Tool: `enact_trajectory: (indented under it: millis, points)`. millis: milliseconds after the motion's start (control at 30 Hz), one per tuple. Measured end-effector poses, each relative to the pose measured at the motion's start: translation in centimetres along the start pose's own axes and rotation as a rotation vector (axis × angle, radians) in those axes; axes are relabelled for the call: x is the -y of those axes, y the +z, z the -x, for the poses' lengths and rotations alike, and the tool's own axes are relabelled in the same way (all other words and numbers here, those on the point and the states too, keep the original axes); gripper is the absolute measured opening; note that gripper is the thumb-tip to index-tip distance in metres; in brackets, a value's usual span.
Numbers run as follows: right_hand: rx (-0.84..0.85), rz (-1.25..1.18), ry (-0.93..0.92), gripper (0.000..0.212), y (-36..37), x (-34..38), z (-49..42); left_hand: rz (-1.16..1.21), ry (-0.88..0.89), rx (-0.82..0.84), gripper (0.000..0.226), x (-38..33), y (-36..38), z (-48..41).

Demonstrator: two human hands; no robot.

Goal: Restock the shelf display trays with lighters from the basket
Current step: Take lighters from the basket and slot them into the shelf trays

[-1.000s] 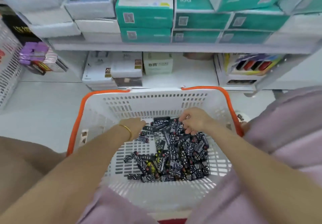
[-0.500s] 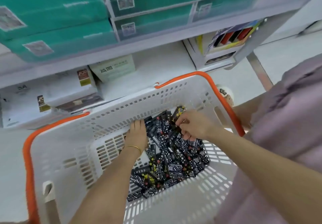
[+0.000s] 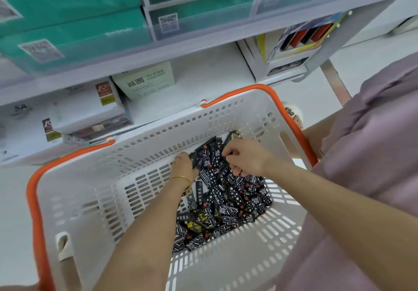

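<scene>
Hands both down in the white basket (image 3: 90, 189) with the orange rim, forearms coming in from the bottom of the view. Heap of black patterned lighters (image 3: 226, 202) piled in its right half and up against the far wall.

Left hand (image 3: 184, 166), gold bangle (image 3: 181, 178) at the wrist, palm down, fingers dipped into the lighters right by the far wall. Tips buried, so can't tell whether that grip has closed on anything.

Right hand (image 3: 247, 158) just beside it, knuckles up, fingers curled in, grip pinching one of the lighters at the top of the heap, far as can be made out.

Behind the basket, white shelf (image 3: 203, 80) with white boxes (image 3: 90, 107) at left and a display tray (image 3: 289, 58) of red and dark lighters at the right end. Teal boxes (image 3: 79, 26) stacked on the level above. Pale floor (image 3: 13, 200) at left, purplish fabric (image 3: 373, 155) along the right edge.
</scene>
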State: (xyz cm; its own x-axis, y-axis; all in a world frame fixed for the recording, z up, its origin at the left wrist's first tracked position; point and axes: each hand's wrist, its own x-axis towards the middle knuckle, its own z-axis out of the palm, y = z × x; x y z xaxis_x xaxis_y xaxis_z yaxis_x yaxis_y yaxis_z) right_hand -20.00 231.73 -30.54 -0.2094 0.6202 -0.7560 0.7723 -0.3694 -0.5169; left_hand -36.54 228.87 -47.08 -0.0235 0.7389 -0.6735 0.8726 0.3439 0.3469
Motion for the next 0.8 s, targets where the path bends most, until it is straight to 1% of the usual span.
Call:
enact_trajectory:
  millis: [100, 267, 300, 400, 433, 500, 567, 667, 800]
  points:
    - [-0.001, 0.017, -0.003, 0.021, 0.0, -0.1, 0.0, 0.187, -0.017, 0.006, 0.052, -0.5, -0.2, -0.1]
    - [-0.009, 0.017, 0.006, 0.021, -0.1, -0.3, 0.0, 0.452, -0.143, 0.017, 0.041, -2.3, 0.2, -0.5]
    - [-0.010, 0.014, 0.010, 0.020, -0.1, -0.3, 0.0, 0.485, -0.153, 0.018, 0.043, -2.8, 0.4, -0.4]
    - [-0.008, 0.032, 0.009, 0.020, -0.3, -0.4, 0.1, 0.463, -0.126, 0.011, 0.069, -3.8, 1.1, -0.3]
    - [-0.009, 0.043, 0.006, 0.020, -0.3, -0.4, 0.2, 0.436, -0.117, 0.007, 0.073, -4.0, 1.3, -0.2]
    - [-0.016, 0.054, 0.001, 0.019, -0.3, -0.4, 0.2, 0.417, -0.125, -0.022, 0.074, -4.5, 1.8, -0.2]
    - [-0.031, 0.052, 0.002, 0.017, -0.3, -0.6, 0.2, 0.468, -0.158, -0.065, 0.077, -5.1, 2.2, -0.4]
    - [-0.055, 0.055, 0.017, 0.017, -0.3, -1.0, -0.2, 0.508, -0.175, -0.116, 0.088, -6.2, 2.4, -0.9]
    - [-0.056, 0.079, 0.049, 0.019, -0.4, -1.7, -0.5, 0.537, -0.241, -0.076, 0.106, -7.1, 1.7, -1.8]
